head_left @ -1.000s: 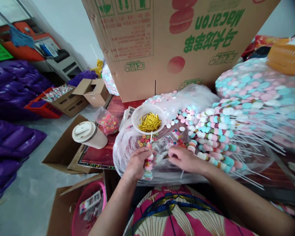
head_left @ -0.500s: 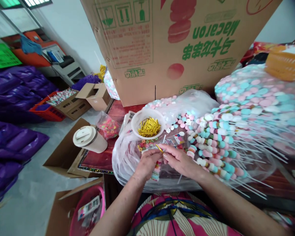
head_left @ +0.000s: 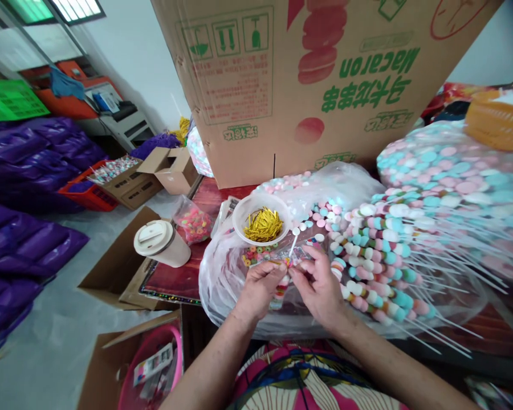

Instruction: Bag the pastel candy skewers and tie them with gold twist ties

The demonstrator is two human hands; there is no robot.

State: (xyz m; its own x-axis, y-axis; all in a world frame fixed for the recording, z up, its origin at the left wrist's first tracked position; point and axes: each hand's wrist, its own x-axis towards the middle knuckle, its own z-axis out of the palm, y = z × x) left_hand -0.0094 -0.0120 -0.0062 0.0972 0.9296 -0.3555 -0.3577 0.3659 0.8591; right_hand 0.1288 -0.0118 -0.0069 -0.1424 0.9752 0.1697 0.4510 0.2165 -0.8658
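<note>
My left hand [head_left: 260,287] pinches the gathered neck of a small printed clear bag, where a gold twist tie [head_left: 275,262] shows at its fingertips. My right hand [head_left: 318,287] meets it there, thumb and forefinger closed on the tie, the other fingers curled. Below the fingers hangs the bag of candy [head_left: 277,296], partly hidden by the hands. A white stick [head_left: 293,242] points up out of its neck. Just beyond is a white bowl [head_left: 238,219] of gold twist ties [head_left: 263,224]. Marshmallow skewers [head_left: 380,250] lie beside my right hand.
A large cardboard box [head_left: 239,154] stands at the back. To the left are a lidded cup [head_left: 173,250] and a bag of ring candies [head_left: 194,223]. Plastic sheeting [head_left: 216,290] covers the table. A big bag of marshmallows [head_left: 453,165] and an orange basket [head_left: 500,122] sit at right.
The gold tie, upright between the fingertips before, now lies sideways at the bag's neck. My right fingers have drawn back and curled; the stick shows more clearly. The view has shifted slightly.
</note>
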